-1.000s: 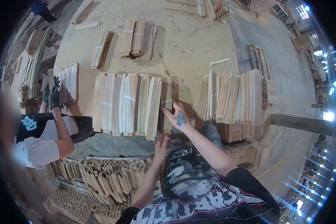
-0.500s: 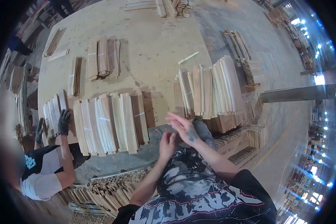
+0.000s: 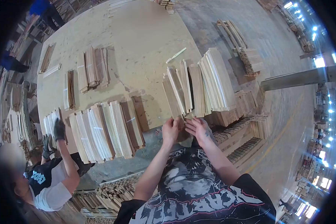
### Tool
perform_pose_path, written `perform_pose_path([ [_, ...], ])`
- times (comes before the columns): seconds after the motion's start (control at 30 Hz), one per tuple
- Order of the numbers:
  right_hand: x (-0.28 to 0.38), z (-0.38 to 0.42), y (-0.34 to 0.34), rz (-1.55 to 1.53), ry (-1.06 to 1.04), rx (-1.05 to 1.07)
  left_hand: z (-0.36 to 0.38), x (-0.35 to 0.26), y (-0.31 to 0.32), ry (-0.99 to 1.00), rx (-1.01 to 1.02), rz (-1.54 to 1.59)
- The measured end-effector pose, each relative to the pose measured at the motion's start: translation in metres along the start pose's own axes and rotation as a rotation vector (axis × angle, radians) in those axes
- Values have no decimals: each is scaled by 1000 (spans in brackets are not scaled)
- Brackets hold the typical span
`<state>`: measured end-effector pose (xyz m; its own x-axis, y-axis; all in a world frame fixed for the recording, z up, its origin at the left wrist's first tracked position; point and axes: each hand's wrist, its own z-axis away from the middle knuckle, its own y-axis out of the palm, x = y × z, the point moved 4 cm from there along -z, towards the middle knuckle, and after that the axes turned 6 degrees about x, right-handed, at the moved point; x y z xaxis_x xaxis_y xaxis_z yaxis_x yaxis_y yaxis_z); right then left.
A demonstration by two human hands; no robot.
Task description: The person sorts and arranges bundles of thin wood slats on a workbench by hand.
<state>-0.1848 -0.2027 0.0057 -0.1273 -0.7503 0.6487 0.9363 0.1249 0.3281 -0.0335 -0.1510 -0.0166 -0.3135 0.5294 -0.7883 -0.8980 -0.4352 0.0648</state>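
Observation:
Thin wooden slats (image 3: 180,87) lie side by side near the table's front edge, a little fanned, with a dark gap among them. My left hand (image 3: 170,130) is at their near ends, its fingers curled in around a slat end; the exact grip is partly hidden. Close beside it, my right hand (image 3: 198,131) has its fingers apart and pointing left, at the slat ends. To the right of these lies a thicker row of pale slats (image 3: 216,82).
A wide slat row (image 3: 106,130) lies left of me, with smaller bundles (image 3: 92,69) behind. A co-worker's gloved hand (image 3: 59,129) rests on slats at far left. A loose pale strip (image 3: 176,55) lies on the table (image 3: 145,74). Stacked wood (image 3: 246,142) and a grey beam (image 3: 298,79) are at right.
My hands have gone from close to my body, above the table edge, out to the near ends of the slats. The slats have spread slightly. The view has shifted.

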Motion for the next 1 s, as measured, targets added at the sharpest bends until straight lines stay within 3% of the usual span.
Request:
perform_pose_path([
  [0.1,4,1,2,13,10,28,-6,-22,-6,112,-35,-447],
  [0.2,8,9,6,156,-3,58,-1,-44,-1,368,-168,-817],
  [0.3,7,10,3,188,8,73,9,-63,5,527,-280,-625],
  [0.5,-1,4,-5,59,37,103,-14,-47,4,388,-263,-267],
  [0.77,-9,-5,10,9,43,128,-41,-30,-15,307,-307,-232],
  [0.9,-15,-12,9,174,7,114,-41,-35,-13,229,-301,-257],
  [1.0,-17,-9,22,296,7,142,-43,-35,-18,275,-330,-268],
])
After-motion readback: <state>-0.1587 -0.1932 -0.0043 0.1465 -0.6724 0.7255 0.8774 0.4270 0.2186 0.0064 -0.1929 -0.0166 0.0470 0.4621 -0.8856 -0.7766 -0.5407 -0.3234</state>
